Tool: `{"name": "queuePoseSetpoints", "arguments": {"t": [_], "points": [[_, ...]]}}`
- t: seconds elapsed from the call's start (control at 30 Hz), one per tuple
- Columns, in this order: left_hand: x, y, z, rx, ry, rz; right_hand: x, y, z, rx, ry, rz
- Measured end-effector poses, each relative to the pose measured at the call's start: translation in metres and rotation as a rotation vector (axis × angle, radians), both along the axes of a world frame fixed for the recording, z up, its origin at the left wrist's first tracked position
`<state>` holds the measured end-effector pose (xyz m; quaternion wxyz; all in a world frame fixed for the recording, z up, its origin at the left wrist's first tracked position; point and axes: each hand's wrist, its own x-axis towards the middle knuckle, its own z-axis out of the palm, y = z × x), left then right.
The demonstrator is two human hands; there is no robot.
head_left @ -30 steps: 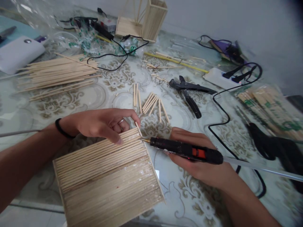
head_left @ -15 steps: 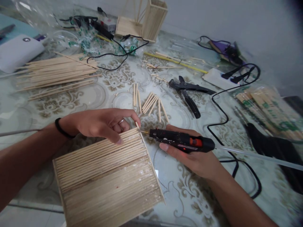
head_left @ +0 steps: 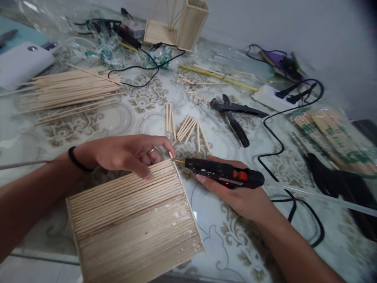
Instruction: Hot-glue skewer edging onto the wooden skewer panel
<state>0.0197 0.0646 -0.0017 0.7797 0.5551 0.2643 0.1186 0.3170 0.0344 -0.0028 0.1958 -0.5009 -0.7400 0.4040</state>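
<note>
A flat panel of wooden sticks [head_left: 132, 224] lies tilted at the table's front, with whitish glue smears along its right side. My left hand [head_left: 134, 155] grips its top edge, thumb on the sticks and index finger at the top right corner; a ring is on one finger. My right hand [head_left: 235, 196] is closed around a black glue gun [head_left: 224, 171] with an orange part and a small red light. Its metal nozzle meets the panel's top right corner near my left fingertip. A clear glue stick [head_left: 321, 194] projects from the gun's rear.
Several short cut sticks [head_left: 188, 127] lie beyond the panel, beside black cutters [head_left: 232, 114]. Long sticks [head_left: 73, 88] are piled at left. A power strip [head_left: 273, 98] with a black cable [head_left: 277, 137] sits at right, near bagged sticks [head_left: 335, 137]. A stick-built box [head_left: 193, 25] stands at the back.
My right hand and the glue gun have shifted slightly left and up, the nozzle staying at the panel's corner. My left hand and the panel have hardly moved.
</note>
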Motion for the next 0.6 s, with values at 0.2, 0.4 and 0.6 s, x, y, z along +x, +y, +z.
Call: {"name": "queuePoseSetpoints", "arguments": {"t": [0.2, 0.4, 0.6], "points": [[-0.0004, -0.0006, -0.0007, -0.009, -0.009, 0.012, 0.0006, 0.0043, 0.0053, -0.098, 0.069, 0.081], [0.0004, 0.0003, -0.0001, -0.030, -0.004, -0.006, -0.0022, 0.0036, -0.0004, -0.090, 0.163, 0.033], [0.0004, -0.0003, 0.0005, -0.072, -0.015, 0.002, 0.0029, 0.0056, -0.0017, -0.095, 0.095, 0.007]]}}
